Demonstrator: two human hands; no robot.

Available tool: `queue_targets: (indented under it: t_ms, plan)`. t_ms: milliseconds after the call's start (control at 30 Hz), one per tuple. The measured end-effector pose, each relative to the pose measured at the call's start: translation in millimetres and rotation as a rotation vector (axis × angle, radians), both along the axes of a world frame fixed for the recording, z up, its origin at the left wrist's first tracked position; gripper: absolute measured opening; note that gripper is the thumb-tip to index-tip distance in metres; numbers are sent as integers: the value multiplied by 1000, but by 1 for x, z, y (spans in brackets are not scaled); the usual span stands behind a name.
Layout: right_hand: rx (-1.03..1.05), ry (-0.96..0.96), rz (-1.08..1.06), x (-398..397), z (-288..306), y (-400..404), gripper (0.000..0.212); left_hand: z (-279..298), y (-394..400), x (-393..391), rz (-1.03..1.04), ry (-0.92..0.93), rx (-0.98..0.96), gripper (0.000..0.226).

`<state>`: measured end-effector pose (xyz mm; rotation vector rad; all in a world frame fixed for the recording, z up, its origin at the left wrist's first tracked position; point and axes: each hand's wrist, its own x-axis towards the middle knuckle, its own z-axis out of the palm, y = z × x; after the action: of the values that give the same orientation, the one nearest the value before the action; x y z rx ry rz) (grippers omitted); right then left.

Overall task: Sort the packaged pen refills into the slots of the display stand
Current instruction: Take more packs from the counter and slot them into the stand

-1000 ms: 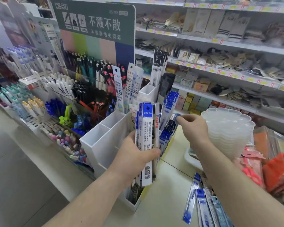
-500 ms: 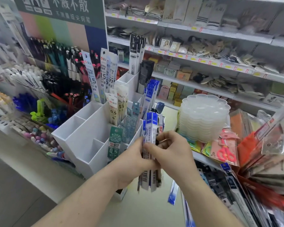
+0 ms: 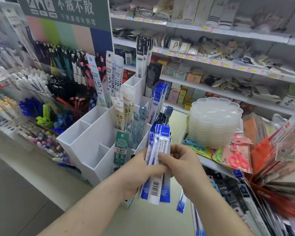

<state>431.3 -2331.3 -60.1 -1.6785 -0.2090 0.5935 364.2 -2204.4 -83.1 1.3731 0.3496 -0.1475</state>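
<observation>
Left hand grasps a fanned bundle of blue-and-white packaged pen refills, held upright just right of the white plastic slotted display stand. Right hand pinches the front packet's right edge. Refill packets stand in the stand's far slots.

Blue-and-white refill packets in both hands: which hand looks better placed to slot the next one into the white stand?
Probably the right hand: it pinches the front packet of the blue-and-white refill packets, ready to lift it out. The left hand grips the whole bundle beside the white plastic display stand.
</observation>
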Motion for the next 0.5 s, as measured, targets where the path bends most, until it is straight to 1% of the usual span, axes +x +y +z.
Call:
queue_targets:
  t_ms: [100,167,233,300,367,500]
  plan:
    - [44,91,-14,3,-2,-4,8,1,4,-3,-4,43,-106,50]
    - [60,127,-5,3,-4,-6,9,-1,4,-5,13,44,-60,47]
    - [77,127,-1,1,-6,-6,9,-3,4,-5,39,46,11,51]
    - [101,96,-2,-1,-8,-5,14,-4,3,-4,50,45,25,55]
    - [138,89,5,-3,-8,-5,16,-4,3,-5,49,40,-27,52]
    - [219,162,6,-2,-7,-7,13,-2,7,-10,64,79,-143,47]
